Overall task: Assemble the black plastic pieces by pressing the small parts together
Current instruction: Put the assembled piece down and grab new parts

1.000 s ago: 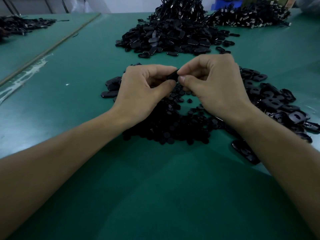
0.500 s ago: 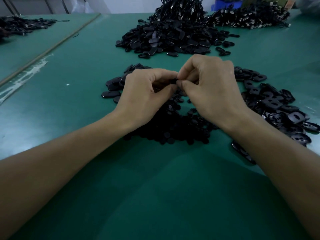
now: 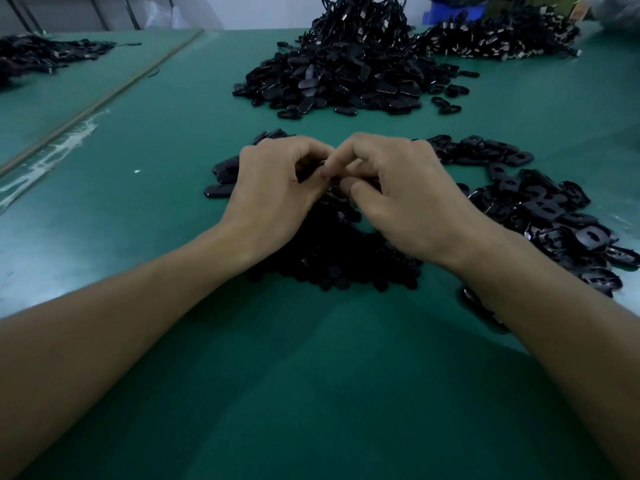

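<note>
My left hand (image 3: 273,188) and my right hand (image 3: 405,195) meet fingertip to fingertip over a heap of small round black parts (image 3: 332,261) on the green table (image 3: 311,393). Both hands have curled fingers and pinch a small black plastic piece (image 3: 330,180) between them; most of it is hidden by the fingers. Flat black shells with oval openings (image 3: 547,216) lie in a spread to the right of my right hand. A few glossy oval shells (image 3: 218,192) lie just left of my left hand.
A tall pile of black oval pieces (image 3: 346,81) stands at the back centre. Another dark pile with metal ends (image 3: 498,36) lies at the back right, and one more pile (image 3: 41,57) at the far left. A seam strip (image 3: 104,102) crosses the table on the left.
Both hands have sunk lower and closer to the heap of small parts, still together. The held piece, visible between the fingertips a second ago, is now mostly covered by the fingers.
</note>
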`<state>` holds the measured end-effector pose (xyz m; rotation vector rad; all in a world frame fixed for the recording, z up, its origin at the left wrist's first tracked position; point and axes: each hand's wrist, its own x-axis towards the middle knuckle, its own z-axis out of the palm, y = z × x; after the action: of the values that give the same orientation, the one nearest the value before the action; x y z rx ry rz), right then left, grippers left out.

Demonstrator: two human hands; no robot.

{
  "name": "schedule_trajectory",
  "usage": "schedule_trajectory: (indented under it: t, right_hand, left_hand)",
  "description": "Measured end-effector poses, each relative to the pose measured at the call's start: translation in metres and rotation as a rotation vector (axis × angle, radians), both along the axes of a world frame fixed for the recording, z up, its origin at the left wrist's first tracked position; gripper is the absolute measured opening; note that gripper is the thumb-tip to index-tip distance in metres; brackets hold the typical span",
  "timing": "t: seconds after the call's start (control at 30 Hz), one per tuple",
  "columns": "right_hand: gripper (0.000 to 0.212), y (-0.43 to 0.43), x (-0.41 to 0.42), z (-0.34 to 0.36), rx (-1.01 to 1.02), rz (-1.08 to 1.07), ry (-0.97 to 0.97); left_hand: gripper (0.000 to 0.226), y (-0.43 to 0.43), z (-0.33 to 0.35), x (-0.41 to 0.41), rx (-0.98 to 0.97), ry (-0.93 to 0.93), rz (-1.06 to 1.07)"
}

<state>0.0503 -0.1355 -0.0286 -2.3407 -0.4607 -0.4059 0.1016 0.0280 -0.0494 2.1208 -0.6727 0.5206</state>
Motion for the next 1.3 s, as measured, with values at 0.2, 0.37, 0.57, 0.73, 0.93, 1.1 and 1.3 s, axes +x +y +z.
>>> schedule_trajectory:
  t: [0.2, 0.37, 0.57, 0.73, 0.93, 1.1, 1.3]
  right_hand:
    - [0.015, -0.012, 0.01, -0.002, 0.051, -0.143, -0.054]
    - [0.01, -0.021, 0.013, -0.002, 0.161, -0.107, 0.015]
    - [0.008, -0.026, 0.014, -0.001, 0.268, -0.082, 0.072]
    - [0.006, -0.027, 0.015, -0.002, 0.329, -0.058, 0.107]
    - [0.008, -0.027, 0.015, 0.0, 0.358, -0.056, 0.116]
    - [0.009, -0.027, 0.017, 0.001, 0.302, -0.081, 0.102]
    - [0.01, -0.027, 0.02, -0.001, 0.304, -0.092, 0.134]
  left_hand:
    - [0.019, -0.002, -0.002, 0.001, -0.088, 0.079, -0.085]
    - [0.021, -0.002, 0.0, 0.0, -0.18, 0.203, -0.212]
    - [0.021, -0.001, 0.003, 0.001, -0.318, 0.332, -0.227]
    - [0.018, -0.001, 0.003, 0.002, -0.352, 0.372, -0.242]
    - [0.016, -0.002, 0.005, 0.001, -0.356, 0.392, -0.249]
    - [0.016, -0.003, 0.005, -0.002, -0.359, 0.409, -0.263]
    - [0.017, -0.005, 0.004, -0.003, -0.358, 0.422, -0.24]
